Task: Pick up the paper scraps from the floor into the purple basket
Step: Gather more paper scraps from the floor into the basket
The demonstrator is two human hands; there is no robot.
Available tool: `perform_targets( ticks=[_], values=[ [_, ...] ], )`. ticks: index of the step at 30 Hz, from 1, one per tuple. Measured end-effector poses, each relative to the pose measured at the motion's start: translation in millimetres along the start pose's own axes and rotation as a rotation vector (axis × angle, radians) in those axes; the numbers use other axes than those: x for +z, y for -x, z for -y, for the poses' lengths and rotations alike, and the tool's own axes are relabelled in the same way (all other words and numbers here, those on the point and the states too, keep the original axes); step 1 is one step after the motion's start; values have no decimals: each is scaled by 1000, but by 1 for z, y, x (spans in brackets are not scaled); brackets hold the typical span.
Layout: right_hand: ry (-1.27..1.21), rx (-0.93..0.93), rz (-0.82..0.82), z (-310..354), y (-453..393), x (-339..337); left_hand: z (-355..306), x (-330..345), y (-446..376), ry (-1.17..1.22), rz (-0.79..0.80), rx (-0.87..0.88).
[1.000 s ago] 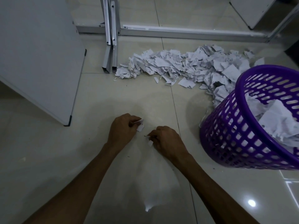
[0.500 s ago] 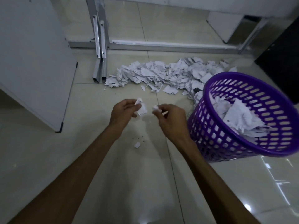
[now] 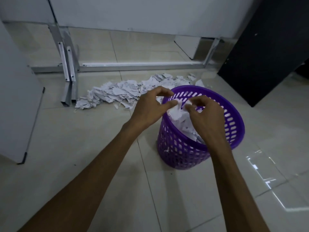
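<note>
Both hands have risen from the floor tiles and now hover over the mouth of the purple basket [image 3: 234, 121]. The left hand [image 3: 150, 108] has thumb and fingers curled near a small white scrap; whether it pinches it cannot be told. The right hand [image 3: 205, 114] pinches a paper scrap [image 3: 189, 102] at its fingertips. The basket, holding torn paper, stands upright on the floor, just in front of the pile of paper scraps [image 3: 120, 94] by a metal frame [image 3: 70, 91].
</note>
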State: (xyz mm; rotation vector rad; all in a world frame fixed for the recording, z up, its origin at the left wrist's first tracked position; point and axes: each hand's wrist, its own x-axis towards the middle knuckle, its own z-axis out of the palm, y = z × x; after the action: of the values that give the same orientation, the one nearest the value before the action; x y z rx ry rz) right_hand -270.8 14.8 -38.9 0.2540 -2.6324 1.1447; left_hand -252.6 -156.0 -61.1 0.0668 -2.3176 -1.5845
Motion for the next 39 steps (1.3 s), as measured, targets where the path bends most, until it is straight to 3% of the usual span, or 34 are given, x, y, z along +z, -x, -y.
perform_targets(
  ticks=[5,12,16,22,33,39],
  values=[
    [94,18,3,-11,6,-2,21,0,15,63,-121,-23],
    [-205,-188,35,47,36,37,120,-59,72,-67,-151,-318],
    [-238,-187,290,47,73,96,164,-88,114,-215,-60,-425],
    [90,-56,686,-14,147,192,194,-98,157,-262,24,-598],
    [243,-137,682,-11,160,240,198,-81,168,-445,-48,-581],
    [216,-131,690,-4,138,228,196,-82,158,-343,-39,-638]
  ],
)
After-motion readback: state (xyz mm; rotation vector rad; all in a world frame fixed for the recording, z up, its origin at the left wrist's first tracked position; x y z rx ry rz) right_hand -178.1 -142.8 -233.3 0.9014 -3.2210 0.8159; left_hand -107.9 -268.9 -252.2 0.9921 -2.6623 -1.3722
